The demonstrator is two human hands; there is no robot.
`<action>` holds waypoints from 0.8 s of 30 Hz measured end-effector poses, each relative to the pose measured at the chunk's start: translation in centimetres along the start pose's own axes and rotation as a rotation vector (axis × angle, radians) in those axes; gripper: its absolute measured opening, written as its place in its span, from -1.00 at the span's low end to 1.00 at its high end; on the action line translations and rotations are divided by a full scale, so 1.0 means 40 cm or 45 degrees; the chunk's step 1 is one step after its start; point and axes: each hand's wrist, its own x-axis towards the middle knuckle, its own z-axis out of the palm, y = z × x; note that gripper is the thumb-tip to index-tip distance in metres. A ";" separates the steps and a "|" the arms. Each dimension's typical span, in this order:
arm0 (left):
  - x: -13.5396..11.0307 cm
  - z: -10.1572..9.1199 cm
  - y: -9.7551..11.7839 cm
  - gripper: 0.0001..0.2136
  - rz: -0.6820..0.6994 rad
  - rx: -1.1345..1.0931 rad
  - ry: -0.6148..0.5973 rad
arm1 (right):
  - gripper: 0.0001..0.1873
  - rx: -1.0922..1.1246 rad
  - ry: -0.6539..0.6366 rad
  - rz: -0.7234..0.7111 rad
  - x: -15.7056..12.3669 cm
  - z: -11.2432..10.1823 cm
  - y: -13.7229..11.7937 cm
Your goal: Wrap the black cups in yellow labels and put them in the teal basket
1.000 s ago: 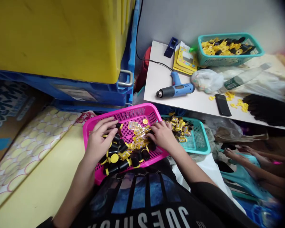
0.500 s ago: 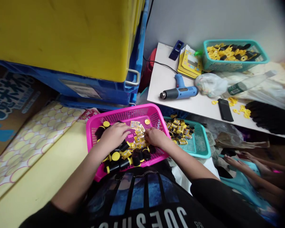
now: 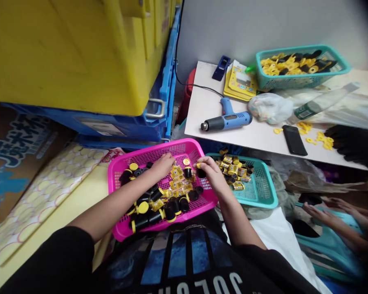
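A pink basket [image 3: 155, 152] rests in front of my body, holding black cylinders with yellow ends and small yellow labelled pieces. Over its middle, my left hand [image 3: 163, 166] has its fingers curled together; anything in them is hidden. My right hand [image 3: 211, 170] pinches a small black cylinder with a yellow cap [image 3: 201, 173] above the basket's right side. Just left of it, another black cylinder [image 3: 188, 172] stands upright among the yellow labelled pieces [image 3: 178, 179]. A round yellow cap [image 3: 143, 207] lies on the heap at the front left.
A teal basket [image 3: 263, 183] with yellow labelled pieces sits right of the pink one. On the white table [image 3: 199, 94] are a blue heat gun [image 3: 230, 121], a phone [image 3: 294, 140], a bottle and another teal basket [image 3: 300, 81]. Blue and yellow crates [image 3: 64, 57] rise at left. Another person's hands [image 3: 319, 212] show at right.
My right hand has lifted out of the heap, rightward, with a black cylinder in it. My left hand has shifted toward the basket's far side. The view has tilted slightly.
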 end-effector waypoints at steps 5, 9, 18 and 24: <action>-0.016 0.014 -0.001 -0.86 -0.138 -0.108 0.030 | -0.71 0.186 0.012 0.001 0.003 -0.006 0.001; -0.037 -0.007 0.007 -0.92 -0.215 -0.272 0.063 | -0.75 0.135 -0.043 0.015 -0.008 0.022 0.005; -0.190 -0.073 0.043 -0.66 -0.460 -1.152 0.120 | -0.65 -0.117 -0.168 -0.049 0.007 0.066 0.020; -0.226 -0.069 0.089 -0.61 -0.530 -1.353 0.329 | -0.75 -0.286 -0.295 -0.061 0.021 0.120 0.037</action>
